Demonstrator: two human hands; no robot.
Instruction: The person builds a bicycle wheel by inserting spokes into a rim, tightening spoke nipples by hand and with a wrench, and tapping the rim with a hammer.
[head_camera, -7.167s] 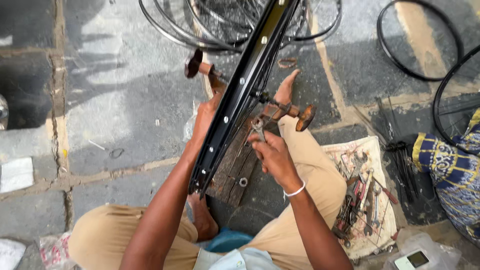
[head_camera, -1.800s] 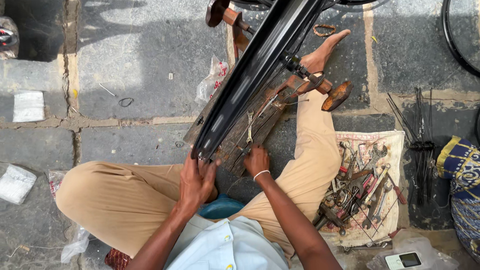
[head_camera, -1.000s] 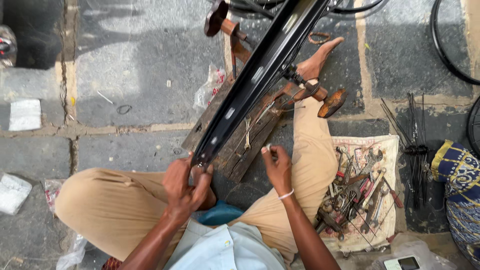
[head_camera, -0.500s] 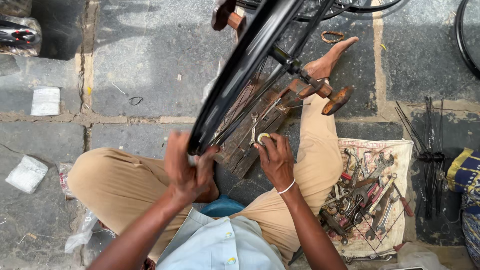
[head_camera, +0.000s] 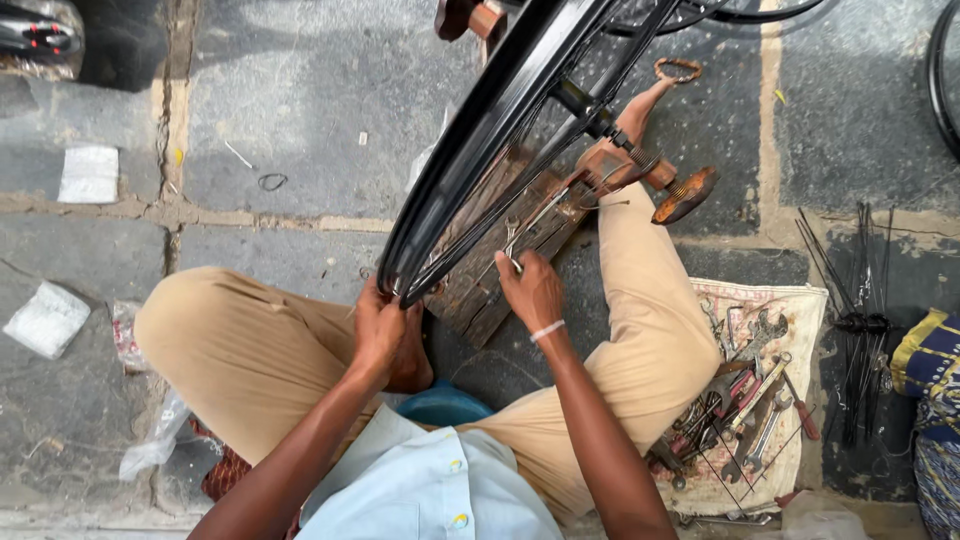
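Note:
A black bicycle wheel rim (head_camera: 480, 130) with thin spokes stands tilted between my knees, its lower edge resting on a worn wooden block (head_camera: 490, 275). My left hand (head_camera: 378, 330) grips the bottom of the rim. My right hand (head_camera: 532, 290) is closed on a small metal spoke tool (head_camera: 512, 255) set against a spoke near the rim. The wheel's axle (head_camera: 640, 160) sticks out above my right knee.
A cloth (head_camera: 760, 400) with several wrenches and pliers lies at my right. A bundle of loose spokes (head_camera: 860, 320) lies further right, by a blue patterned fabric (head_camera: 925, 360). White scraps (head_camera: 88, 172) and plastic litter the stone floor at left.
The rim has turned in my hands. My left hand slid down to its lowest point, and my right hand moved up from my lap to a spoke near the rim.

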